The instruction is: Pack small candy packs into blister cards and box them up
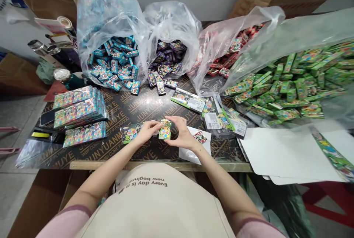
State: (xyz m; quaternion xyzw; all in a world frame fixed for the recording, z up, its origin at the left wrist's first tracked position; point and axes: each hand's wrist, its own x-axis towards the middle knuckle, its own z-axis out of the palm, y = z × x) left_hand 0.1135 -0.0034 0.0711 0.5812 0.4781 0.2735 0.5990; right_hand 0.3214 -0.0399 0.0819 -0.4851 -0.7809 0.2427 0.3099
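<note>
My right hand point(181, 134) pinches a small green printed packet point(165, 130) upright over the dark plywood table point(129, 105). My left hand point(146, 131) is closed on the end of a flat clear sleeve point(130, 133) that lies on the table with colourful packets inside. Both hands meet at the green packet, just in front of my apron. A white sheet with a red packet point(200, 137) lies under my right wrist.
Clear plastic bags at the back hold blue packets point(114, 64), purple packets point(164, 64), red packets point(229, 57) and green packets point(290, 83). Filled sleeves are stacked at left point(79, 114). Printed cards point(188, 100) and white sheets point(284, 153) lie at right. Cardboard boxes stand behind.
</note>
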